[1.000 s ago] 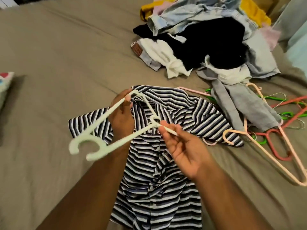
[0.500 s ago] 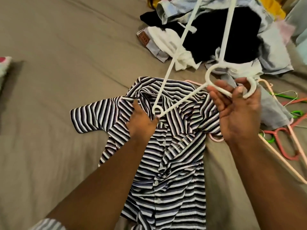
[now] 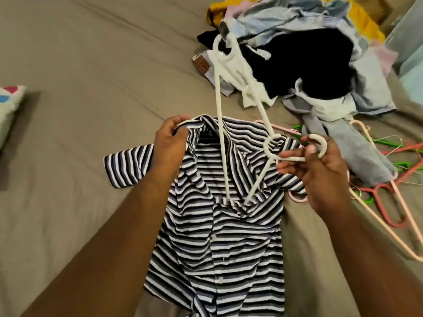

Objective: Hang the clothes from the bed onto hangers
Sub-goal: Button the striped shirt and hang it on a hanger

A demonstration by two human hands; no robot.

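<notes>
Taupe bedsheet covers the bed (image 3: 80,65), and a black, grey and white striped collared shirt (image 3: 219,248) lies spread on it, front up, directly below the person. The left hand (image 3: 170,145) pinches the shirt's collar edge at its upper left, fingers curled over the fabric and lifting it slightly. The right hand (image 3: 320,179) grips the hook of a white plastic clothes hanger (image 3: 322,145), thumb and fingers closed around the curved hook just beside the shirt's right shoulder. From that grip the hanger runs down and left: one shoulder end is tucked into the shirt's open neck, between the two hands, while the other end sticks up and away over a jumbled pile of denim, black, white and yellow clothes (image 3: 309,65) at the far side of the bed. Loose pink, red and green hangers (image 3: 389,202) lie on the sheet at the right, near the right hand. A white pillow with red and blue spots (image 3: 9,106) sits at the left edge.
</notes>
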